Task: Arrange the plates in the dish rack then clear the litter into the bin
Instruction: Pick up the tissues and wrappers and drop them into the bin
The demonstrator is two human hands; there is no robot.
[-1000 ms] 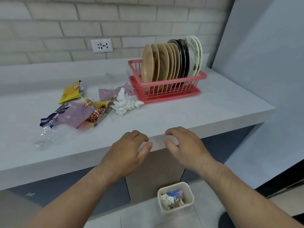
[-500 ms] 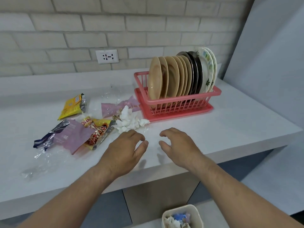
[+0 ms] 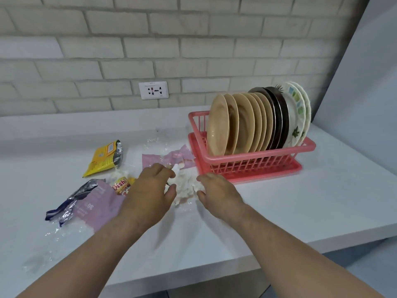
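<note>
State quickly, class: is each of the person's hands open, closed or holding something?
Left hand: closed, fingers and thumb curled round the white tissue.
Right hand: closed, pinching the same tissue's right edge.

Bright, even light is falling from above, with no hard source showing. The white tabletop (image 3: 300, 211) is running close to overexposure, so the tissue (image 3: 184, 188) near its middle is almost melting into it. Only faint, soft-edged shadows are lying under the left hand (image 3: 148, 194), the right hand (image 3: 217, 192) and the forearms. Motion blur is smearing both hands, the fingers most of all, while the rack (image 3: 247, 166) toward the far right corner is reading sharp. Small glints are flashing off the foil wrapper (image 3: 71, 203) and clear plastic (image 3: 53, 233) near the left edge, and a sheen is showing on the front plate (image 3: 217, 130). Wide-angle distortion is bowing the brick wall (image 3: 193, 50).
</note>
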